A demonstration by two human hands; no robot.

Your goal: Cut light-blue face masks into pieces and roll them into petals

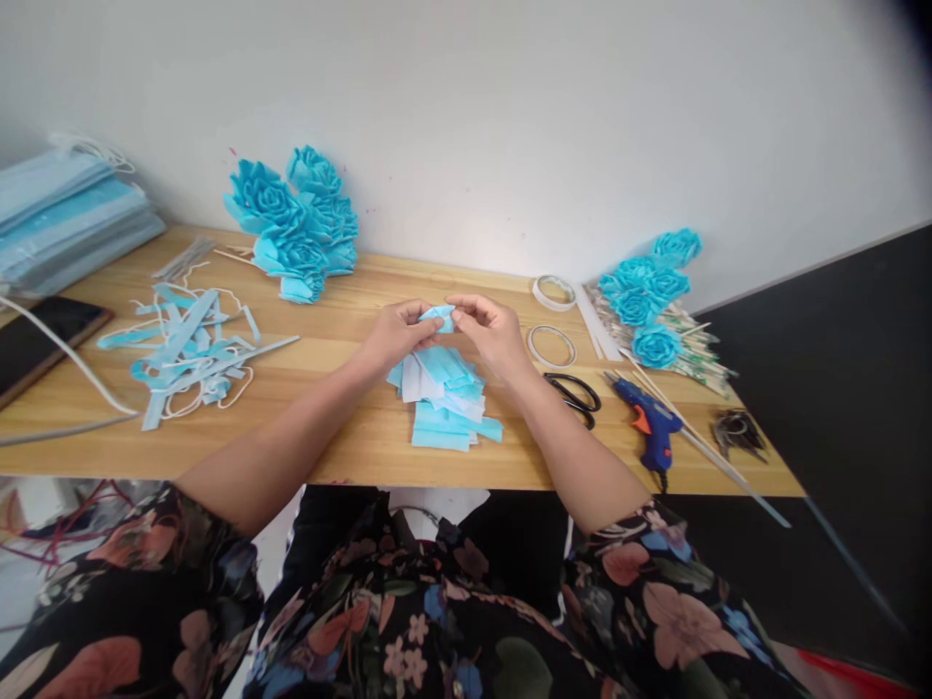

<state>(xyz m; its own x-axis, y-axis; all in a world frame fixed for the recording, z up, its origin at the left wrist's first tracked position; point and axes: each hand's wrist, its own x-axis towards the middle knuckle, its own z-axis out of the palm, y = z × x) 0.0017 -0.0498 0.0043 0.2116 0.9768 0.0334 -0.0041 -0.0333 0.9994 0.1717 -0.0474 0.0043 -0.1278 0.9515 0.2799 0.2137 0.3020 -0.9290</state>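
Between my two hands, a small piece of light-blue mask fabric (pixel 440 315) is held up above the wooden table. My left hand (pixel 402 335) pinches its left side between thumb and fingers. On the other side my right hand (pixel 486 325) grips the edge, thumb below and fingers above. Just beneath them lies a loose pile of cut blue and white fabric pieces (pixel 448 403). A pair of black-handled scissors (pixel 579 393) rests right of the pile, its blades hidden behind my right forearm.
Left are blue trimmings with elastic loops (pixel 185 345), a phone (pixel 48 335) with a white cable and stacked face masks (pixel 65 218). Blue fabric roses (pixel 295 218) stand behind. Right are tape rolls (pixel 553 293), smaller roses (pixel 645 291), sticks and a blue glue gun (pixel 651 422).
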